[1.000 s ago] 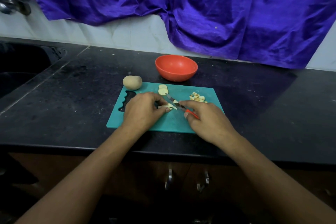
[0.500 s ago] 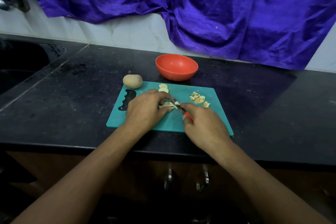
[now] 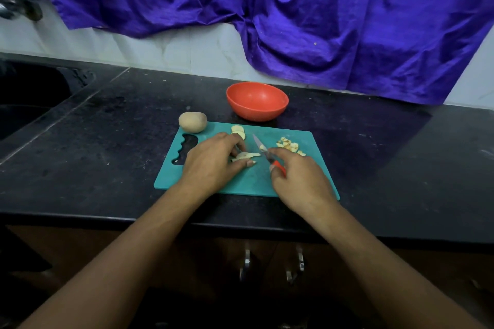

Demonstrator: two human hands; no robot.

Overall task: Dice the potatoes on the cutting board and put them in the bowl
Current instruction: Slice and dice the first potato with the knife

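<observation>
The left hand point(image 3: 213, 160) is curling its fingers down onto a few pale potato strips point(image 3: 247, 155) mid-board and pinning them. The right hand point(image 3: 299, 179) is gripping the red handle of a small knife point(image 3: 257, 141), whose blade is pointing away just right of the strips. The black countertop point(image 3: 374, 157) is stretching wide open to the right, and a sink point(image 3: 29, 104) is dropping away at the left. The teal cutting board point(image 3: 248, 181) is lying close to the counter's front edge. Just beyond its far edge the red bowl point(image 3: 257, 101) is sitting, showing only its inner wall. A whole potato point(image 3: 192, 121) is resting at the board's far left corner. Round slices point(image 3: 237, 129) are lying beside the left fingers, and a diced pile point(image 3: 288, 145) is sitting toward the far right.
</observation>
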